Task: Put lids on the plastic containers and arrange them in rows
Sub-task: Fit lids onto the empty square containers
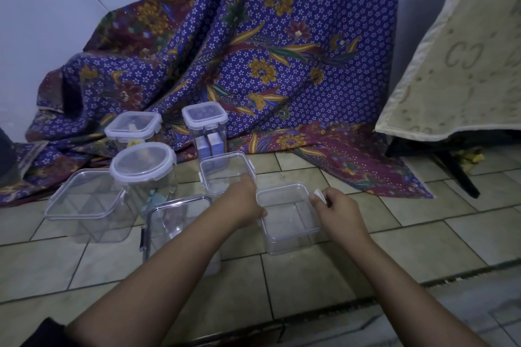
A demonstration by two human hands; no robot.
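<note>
A small clear square container with its lid on sits on the tiled floor between my hands. My left hand holds its left edge. My right hand pinches the white lid clip on its right side. Behind it stands another lidded square container. A clear box lies partly under my left forearm. Further left are a large flat lidded box, a round lidded jar, a square lidded tub and a tall lidded canister.
A blue and maroon patterned cloth drapes over something behind the containers and spreads onto the floor. At the right hangs a beige cloth over a dark stand leg. A dark mat edge runs near me.
</note>
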